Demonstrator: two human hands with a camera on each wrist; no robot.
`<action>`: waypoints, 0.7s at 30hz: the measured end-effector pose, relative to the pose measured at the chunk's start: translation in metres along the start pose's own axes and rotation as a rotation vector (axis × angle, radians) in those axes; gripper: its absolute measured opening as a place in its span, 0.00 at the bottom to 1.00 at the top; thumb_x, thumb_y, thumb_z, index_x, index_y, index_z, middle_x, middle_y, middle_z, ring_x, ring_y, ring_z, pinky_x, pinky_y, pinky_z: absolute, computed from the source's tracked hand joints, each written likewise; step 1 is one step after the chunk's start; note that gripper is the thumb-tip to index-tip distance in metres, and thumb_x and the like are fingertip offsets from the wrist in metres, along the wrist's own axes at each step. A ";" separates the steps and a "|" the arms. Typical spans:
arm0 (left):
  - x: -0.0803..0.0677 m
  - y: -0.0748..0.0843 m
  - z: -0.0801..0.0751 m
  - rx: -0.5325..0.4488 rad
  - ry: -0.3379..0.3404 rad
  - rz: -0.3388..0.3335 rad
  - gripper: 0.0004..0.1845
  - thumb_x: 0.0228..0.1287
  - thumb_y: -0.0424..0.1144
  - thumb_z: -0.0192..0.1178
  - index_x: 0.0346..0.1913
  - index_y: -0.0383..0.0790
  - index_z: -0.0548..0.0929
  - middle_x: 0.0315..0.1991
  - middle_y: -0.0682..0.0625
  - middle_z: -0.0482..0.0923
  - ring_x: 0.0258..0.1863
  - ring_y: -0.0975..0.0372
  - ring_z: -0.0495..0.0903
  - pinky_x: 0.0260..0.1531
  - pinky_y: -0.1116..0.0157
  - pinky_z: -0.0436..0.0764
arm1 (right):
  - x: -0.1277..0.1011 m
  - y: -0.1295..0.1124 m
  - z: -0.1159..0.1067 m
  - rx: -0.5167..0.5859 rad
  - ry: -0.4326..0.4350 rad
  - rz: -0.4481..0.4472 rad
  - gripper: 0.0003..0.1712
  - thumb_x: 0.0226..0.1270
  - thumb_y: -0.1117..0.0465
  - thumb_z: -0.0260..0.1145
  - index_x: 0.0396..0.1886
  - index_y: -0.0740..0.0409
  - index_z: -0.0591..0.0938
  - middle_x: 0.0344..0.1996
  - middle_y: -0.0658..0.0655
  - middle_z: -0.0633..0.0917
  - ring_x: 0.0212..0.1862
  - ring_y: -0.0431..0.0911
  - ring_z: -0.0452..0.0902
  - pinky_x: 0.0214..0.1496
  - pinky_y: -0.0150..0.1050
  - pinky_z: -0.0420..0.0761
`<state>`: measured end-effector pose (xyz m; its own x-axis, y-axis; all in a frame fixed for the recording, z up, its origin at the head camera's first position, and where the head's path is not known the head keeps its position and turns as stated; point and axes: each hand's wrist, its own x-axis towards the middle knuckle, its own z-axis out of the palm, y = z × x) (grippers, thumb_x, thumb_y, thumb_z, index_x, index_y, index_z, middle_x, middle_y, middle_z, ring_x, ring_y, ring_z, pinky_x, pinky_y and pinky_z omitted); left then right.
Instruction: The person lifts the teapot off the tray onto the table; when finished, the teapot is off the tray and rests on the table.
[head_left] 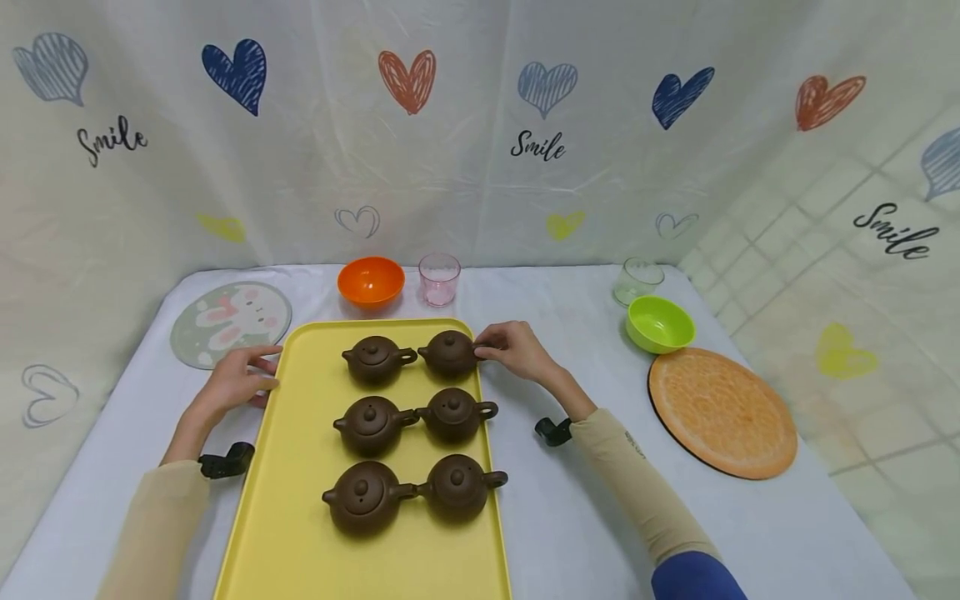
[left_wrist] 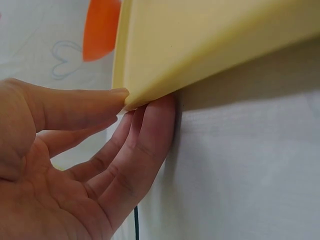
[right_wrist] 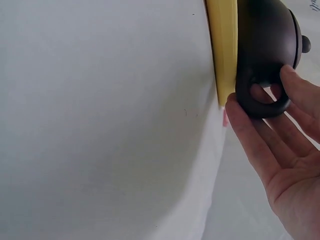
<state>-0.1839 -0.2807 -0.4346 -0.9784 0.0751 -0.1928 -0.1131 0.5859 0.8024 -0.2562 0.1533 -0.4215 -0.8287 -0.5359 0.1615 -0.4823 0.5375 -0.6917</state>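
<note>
A yellow tray (head_left: 292,467) carries brown teapots in two columns of three, all with lids on. My left hand (head_left: 234,382) grips the tray's rim near its far left corner; in the left wrist view the thumb lies along the edge and the other fingers reach beneath it. The far right teapot (head_left: 449,353) sits at the tray's right rim. By its ring handle (right_wrist: 243,102) my right hand (head_left: 521,350) holds it, thumb on one side and fingers on the other. Left of it stands another teapot (head_left: 377,361), its handle close to the held pot's spout.
Behind the tray stand an orange bowl (head_left: 371,283) and a pink glass (head_left: 439,282). A round rabbit-print mat (head_left: 228,321) lies at the far left. On the right are a green glass (head_left: 637,281), a green bowl (head_left: 661,325) and a round orange-brown mat (head_left: 723,414).
</note>
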 end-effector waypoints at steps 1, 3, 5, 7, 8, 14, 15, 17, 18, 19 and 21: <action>0.000 0.000 0.000 0.002 -0.001 -0.002 0.34 0.57 0.25 0.58 0.68 0.22 0.61 0.48 0.28 0.71 0.32 0.58 0.80 0.28 0.63 0.86 | 0.000 0.000 0.000 0.002 0.003 0.001 0.08 0.61 0.62 0.68 0.39 0.61 0.87 0.36 0.55 0.88 0.38 0.44 0.84 0.42 0.37 0.83; 0.000 0.000 0.000 0.005 -0.001 -0.008 0.34 0.57 0.26 0.58 0.68 0.23 0.61 0.48 0.28 0.71 0.31 0.58 0.80 0.28 0.63 0.86 | 0.000 0.000 0.000 0.010 0.008 0.003 0.08 0.61 0.63 0.68 0.39 0.61 0.87 0.35 0.55 0.88 0.38 0.44 0.84 0.42 0.37 0.83; 0.000 0.001 0.001 0.010 0.002 -0.013 0.34 0.57 0.26 0.58 0.68 0.23 0.61 0.47 0.28 0.71 0.31 0.58 0.80 0.28 0.63 0.86 | 0.000 -0.001 0.000 0.014 0.012 0.005 0.08 0.61 0.63 0.69 0.38 0.61 0.87 0.35 0.56 0.88 0.37 0.44 0.84 0.41 0.37 0.83; 0.000 0.001 0.001 0.011 0.003 -0.017 0.34 0.57 0.26 0.58 0.68 0.23 0.61 0.47 0.29 0.71 0.30 0.58 0.80 0.28 0.63 0.86 | 0.000 -0.002 0.000 0.014 0.015 0.009 0.08 0.61 0.63 0.69 0.38 0.61 0.87 0.35 0.56 0.88 0.37 0.44 0.84 0.41 0.37 0.83; 0.000 0.001 0.001 0.009 0.004 -0.018 0.34 0.57 0.26 0.58 0.68 0.23 0.61 0.47 0.28 0.71 0.30 0.58 0.80 0.28 0.63 0.86 | 0.000 -0.003 0.000 0.014 0.017 0.010 0.08 0.61 0.63 0.69 0.38 0.62 0.87 0.35 0.56 0.88 0.37 0.44 0.84 0.41 0.37 0.83; -0.001 0.003 0.000 -0.006 -0.002 -0.012 0.34 0.57 0.25 0.58 0.68 0.22 0.61 0.46 0.29 0.71 0.30 0.58 0.80 0.28 0.63 0.86 | 0.001 -0.004 0.000 0.007 0.016 0.026 0.09 0.61 0.63 0.69 0.38 0.62 0.87 0.35 0.57 0.88 0.37 0.45 0.85 0.40 0.37 0.83; -0.002 0.003 0.000 -0.008 -0.003 -0.010 0.34 0.57 0.25 0.58 0.67 0.22 0.61 0.46 0.29 0.71 0.30 0.58 0.80 0.28 0.63 0.86 | 0.001 -0.004 0.000 0.009 0.014 0.032 0.09 0.61 0.62 0.69 0.38 0.62 0.87 0.35 0.57 0.88 0.37 0.45 0.85 0.40 0.37 0.83; -0.002 0.002 0.000 -0.012 -0.002 -0.004 0.34 0.56 0.25 0.58 0.67 0.22 0.61 0.45 0.29 0.71 0.30 0.58 0.80 0.27 0.63 0.86 | 0.001 -0.003 0.000 0.014 0.010 0.041 0.09 0.61 0.62 0.68 0.38 0.63 0.87 0.35 0.57 0.88 0.38 0.45 0.85 0.40 0.37 0.83; -0.002 0.002 0.000 -0.013 0.000 -0.003 0.34 0.56 0.25 0.57 0.67 0.22 0.61 0.45 0.30 0.71 0.29 0.58 0.80 0.27 0.63 0.86 | 0.001 -0.003 0.000 0.016 0.009 0.043 0.09 0.61 0.62 0.68 0.38 0.63 0.87 0.35 0.57 0.88 0.38 0.45 0.85 0.40 0.36 0.83; -0.002 0.002 0.000 -0.015 -0.001 -0.002 0.34 0.56 0.25 0.57 0.67 0.22 0.61 0.45 0.29 0.71 0.29 0.58 0.80 0.27 0.62 0.86 | 0.001 -0.003 0.000 0.020 0.007 0.043 0.09 0.61 0.62 0.68 0.38 0.63 0.87 0.35 0.58 0.88 0.37 0.45 0.86 0.39 0.36 0.83; -0.001 0.002 0.001 -0.014 0.002 -0.002 0.34 0.57 0.25 0.57 0.67 0.22 0.61 0.45 0.29 0.71 0.29 0.58 0.80 0.27 0.62 0.86 | 0.002 -0.002 0.000 0.022 0.008 0.039 0.09 0.61 0.63 0.69 0.37 0.63 0.88 0.34 0.58 0.88 0.37 0.46 0.86 0.39 0.36 0.83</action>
<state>-0.1825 -0.2789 -0.4333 -0.9785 0.0722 -0.1934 -0.1177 0.5749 0.8097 -0.2565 0.1515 -0.4196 -0.8494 -0.5090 0.1396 -0.4428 0.5434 -0.7132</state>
